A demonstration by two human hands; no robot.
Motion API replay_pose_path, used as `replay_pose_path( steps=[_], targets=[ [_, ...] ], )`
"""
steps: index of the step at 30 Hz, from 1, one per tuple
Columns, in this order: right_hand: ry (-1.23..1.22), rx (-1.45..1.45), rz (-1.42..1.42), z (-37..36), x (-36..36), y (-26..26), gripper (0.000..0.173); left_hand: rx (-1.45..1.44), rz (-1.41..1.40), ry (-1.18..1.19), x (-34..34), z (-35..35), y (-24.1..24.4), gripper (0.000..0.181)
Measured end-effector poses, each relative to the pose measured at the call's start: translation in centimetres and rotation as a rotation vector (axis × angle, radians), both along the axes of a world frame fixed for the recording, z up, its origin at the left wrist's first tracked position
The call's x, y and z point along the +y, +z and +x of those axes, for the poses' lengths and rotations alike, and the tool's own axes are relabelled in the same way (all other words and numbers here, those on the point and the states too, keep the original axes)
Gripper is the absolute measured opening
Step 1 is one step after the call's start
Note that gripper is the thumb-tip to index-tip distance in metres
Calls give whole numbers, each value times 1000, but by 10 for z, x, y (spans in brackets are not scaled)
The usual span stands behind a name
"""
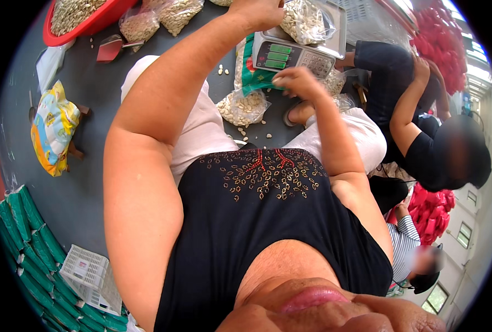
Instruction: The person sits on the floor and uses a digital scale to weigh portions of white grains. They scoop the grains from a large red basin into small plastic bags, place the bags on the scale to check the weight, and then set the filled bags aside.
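My left hand (256, 15) is at the top edge, its curled fingers beside a clear plastic bag of pale beans or seeds (306, 23); its grip cannot be made out. That bag rests on the metal pan of a digital scale (291, 56) with lit green displays. Just below the keypad, my right hand (302, 83) is blurred, fingers bent; whether it holds anything is unclear. A green and white printed sack (248, 72) lies partly under the scale. Nearer my legs sits another clear bag of the beans or seeds (244, 108), with loose ones around it.
A red basin of beans or seeds (92, 27), more filled bags (140, 27) and a red scoop (109, 49) are at upper left. A small stool with a colourful cover (55, 128) is at left, above green packs (34, 253) and white crates (90, 276). A co-worker (412, 83) sits close at right.
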State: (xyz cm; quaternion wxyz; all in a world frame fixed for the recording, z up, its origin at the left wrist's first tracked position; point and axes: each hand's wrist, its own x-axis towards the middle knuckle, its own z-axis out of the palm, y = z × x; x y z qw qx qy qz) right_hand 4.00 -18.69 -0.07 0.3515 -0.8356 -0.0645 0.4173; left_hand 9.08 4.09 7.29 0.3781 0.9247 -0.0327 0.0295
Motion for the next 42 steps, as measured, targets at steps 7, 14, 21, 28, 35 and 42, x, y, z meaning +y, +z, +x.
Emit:
replay_pose_path(
  steps=[7,14,21,28,35,42],
  targets=[
    [93,-320,58,-16,2,-31,34,-8,106,-56,-9,-6,-2,23],
    [-365,-935,-2,42,-38,12,22,-13,71,-29,-2,-7,-2,22],
    [-131,-1251,-220,100,-19,35,18,-33,157,-94,-6,-2,-4,25],
    [282,-818,-718,186,8,-22,32,-13,131,-105,-5,-4,3,24],
    [-165,-761,-161,217,-27,-44,26,35,136,-90,-7,3,4,26],
    [-574,-114,760,119,-55,36,19,31,122,-104,-2,1,7,27]
  ],
)
